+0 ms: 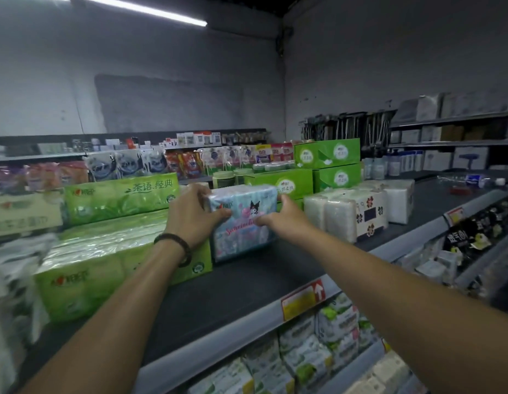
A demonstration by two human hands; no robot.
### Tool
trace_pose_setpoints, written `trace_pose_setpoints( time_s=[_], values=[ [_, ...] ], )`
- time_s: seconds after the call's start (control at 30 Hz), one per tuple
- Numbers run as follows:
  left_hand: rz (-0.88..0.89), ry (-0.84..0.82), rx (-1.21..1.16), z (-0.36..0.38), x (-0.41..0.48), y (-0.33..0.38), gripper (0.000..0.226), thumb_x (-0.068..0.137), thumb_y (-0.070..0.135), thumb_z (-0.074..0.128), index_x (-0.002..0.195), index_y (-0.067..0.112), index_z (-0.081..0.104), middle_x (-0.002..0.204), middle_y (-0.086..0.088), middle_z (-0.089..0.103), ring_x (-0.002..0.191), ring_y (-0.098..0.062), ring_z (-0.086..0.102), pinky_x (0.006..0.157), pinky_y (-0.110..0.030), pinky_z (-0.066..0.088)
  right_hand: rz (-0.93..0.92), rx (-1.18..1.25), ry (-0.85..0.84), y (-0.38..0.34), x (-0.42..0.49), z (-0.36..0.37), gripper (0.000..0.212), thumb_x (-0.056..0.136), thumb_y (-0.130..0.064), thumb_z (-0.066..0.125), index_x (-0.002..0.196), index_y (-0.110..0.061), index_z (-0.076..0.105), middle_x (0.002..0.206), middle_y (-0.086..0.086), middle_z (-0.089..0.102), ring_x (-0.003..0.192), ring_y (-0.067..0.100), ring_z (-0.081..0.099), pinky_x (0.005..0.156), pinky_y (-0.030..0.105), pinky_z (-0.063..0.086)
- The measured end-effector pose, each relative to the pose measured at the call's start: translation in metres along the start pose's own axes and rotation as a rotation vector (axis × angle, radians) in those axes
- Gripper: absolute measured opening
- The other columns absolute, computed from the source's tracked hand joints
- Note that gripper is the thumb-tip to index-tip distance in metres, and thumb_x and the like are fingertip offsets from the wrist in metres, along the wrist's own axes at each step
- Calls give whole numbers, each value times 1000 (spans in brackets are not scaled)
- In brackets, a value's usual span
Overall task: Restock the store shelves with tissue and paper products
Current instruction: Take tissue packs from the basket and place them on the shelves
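A pale blue and pink cartoon-printed tissue pack [243, 223] stands upright on the dark top shelf [235, 288]. My left hand [191, 216] grips its left side, fingers over the top corner and thumb across the front. My right hand [284, 217] holds its right side, thumb on the front. The pack sits directly right of a large green tissue bundle [116, 251].
More green packs [122, 196] are stacked behind at the left, green boxes [326, 163] behind, white tissue packs [358, 211] to the right. A lower shelf [318, 351] holds green-and-white packs. The shelf edge carries a red and yellow price tag [302, 300].
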State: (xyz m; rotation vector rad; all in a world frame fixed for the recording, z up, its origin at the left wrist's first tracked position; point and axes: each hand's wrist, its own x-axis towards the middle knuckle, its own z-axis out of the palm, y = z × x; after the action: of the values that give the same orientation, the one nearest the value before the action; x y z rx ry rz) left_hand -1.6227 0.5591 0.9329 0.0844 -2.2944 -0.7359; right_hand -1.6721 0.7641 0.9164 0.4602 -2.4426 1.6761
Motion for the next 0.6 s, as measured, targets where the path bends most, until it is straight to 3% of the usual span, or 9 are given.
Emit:
trace_pose_setpoints(
  time_s=[0.13, 0.27, 0.4, 0.5, 0.6],
  values=[
    [54, -9, 154, 5, 3, -15, 55, 77, 43, 89, 121, 19, 66, 128, -10, 56, 114, -31, 58, 101, -41, 49, 21, 35, -24, 24, 4, 27, 70, 74, -17, 92, 124, -36, 46, 114, -10, 71, 102, 14, 70, 101, 42, 57],
    [93, 11, 249, 8, 0, -14, 51, 82, 46, 82, 124, 24, 61, 132, -10, 53, 120, -34, 53, 103, -45, 49, 27, 84, -69, 32, 8, 30, 83, 71, -14, 89, 135, -42, 42, 123, -11, 71, 114, 17, 69, 107, 44, 54],
    [154, 46, 337, 9, -8, -7, 52, 86, 47, 77, 130, 27, 58, 133, -7, 50, 122, -33, 48, 105, -44, 46, 66, 133, -131, 31, 8, 16, 74, 82, 1, 78, 145, -29, 52, 130, 0, 72, 121, 26, 69, 113, 52, 50],
    [211, 60, 395, 1, -16, 5, 52, 86, 47, 75, 132, 28, 59, 133, -7, 52, 124, -35, 45, 106, -47, 44, 78, 33, -16, 30, -1, -6, 90, 89, -8, 80, 165, -21, 32, 149, 11, 57, 132, 28, 61, 109, 46, 52],
    [310, 55, 491, -8, -30, 37, 46, 89, 51, 71, 128, 29, 61, 124, -4, 62, 118, -34, 55, 101, -52, 45, 18, -4, 39, 38, -26, -34, 67, 91, -17, 80, 150, -23, 50, 140, 6, 65, 116, 23, 68, 94, 42, 58]
  ],
)
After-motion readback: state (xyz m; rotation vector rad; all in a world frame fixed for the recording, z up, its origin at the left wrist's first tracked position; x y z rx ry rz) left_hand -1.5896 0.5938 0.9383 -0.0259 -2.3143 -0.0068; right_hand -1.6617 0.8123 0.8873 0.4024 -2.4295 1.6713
